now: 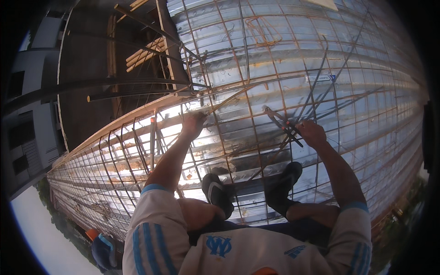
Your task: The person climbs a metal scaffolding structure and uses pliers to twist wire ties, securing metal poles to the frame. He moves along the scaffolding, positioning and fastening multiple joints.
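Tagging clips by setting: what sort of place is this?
Probably a construction site: a rebar grid over ribbed sheeting, stacked poles, and pincers in the right hand.

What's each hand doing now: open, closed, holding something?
Left hand: by the steel bars; grip cannot be told.
Right hand: closed, holding pincers.

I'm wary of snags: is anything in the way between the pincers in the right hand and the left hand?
Nothing visible blocks the gap between the pincers, held in the right hand, and the left hand. Rusty bars cross it, apparently lying low, though their height is hard to judge.
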Demonstrator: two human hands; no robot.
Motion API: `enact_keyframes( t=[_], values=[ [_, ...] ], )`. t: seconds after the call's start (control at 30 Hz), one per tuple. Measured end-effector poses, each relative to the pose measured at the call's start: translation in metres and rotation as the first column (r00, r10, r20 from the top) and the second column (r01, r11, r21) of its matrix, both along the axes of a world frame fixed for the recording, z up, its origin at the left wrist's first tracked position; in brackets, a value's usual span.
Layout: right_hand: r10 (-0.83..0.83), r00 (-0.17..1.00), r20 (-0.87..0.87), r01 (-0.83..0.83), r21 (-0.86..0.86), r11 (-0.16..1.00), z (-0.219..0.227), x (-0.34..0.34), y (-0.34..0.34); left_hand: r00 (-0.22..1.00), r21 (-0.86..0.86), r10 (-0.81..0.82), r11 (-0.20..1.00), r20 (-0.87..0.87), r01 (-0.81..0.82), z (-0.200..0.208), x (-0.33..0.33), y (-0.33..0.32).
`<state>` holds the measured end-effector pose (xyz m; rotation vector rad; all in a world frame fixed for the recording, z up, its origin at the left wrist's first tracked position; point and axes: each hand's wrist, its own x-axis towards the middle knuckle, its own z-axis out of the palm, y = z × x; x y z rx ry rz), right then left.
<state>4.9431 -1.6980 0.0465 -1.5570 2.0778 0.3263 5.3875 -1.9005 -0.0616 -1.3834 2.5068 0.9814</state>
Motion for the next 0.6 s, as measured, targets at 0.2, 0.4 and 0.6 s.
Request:
enact_keyframes(
  t=[0.2,0.4,0.6],
  values=[
    [0.003,1.0,-0.027,-0.008,-0.188,0.982,0.004,-0.014,-0.022,0.989,0.129,0.146,0.981,0.013,-0.146,0.041,0.016,0.027],
    [0.08,0.964,0.253,0.03,-0.404,0.914,-0.04,0.014,-0.103,0.991,-0.005,0.104,0.995,-0.086,-0.105,0.028,0.032,0.042],
    [-0.107,0.908,0.405,0.231,-0.271,0.935,-0.08,0.064,-0.222,0.987,0.043,0.05,0.997,0.155,-0.057,0.05,0.045,0.049]
  ],
)
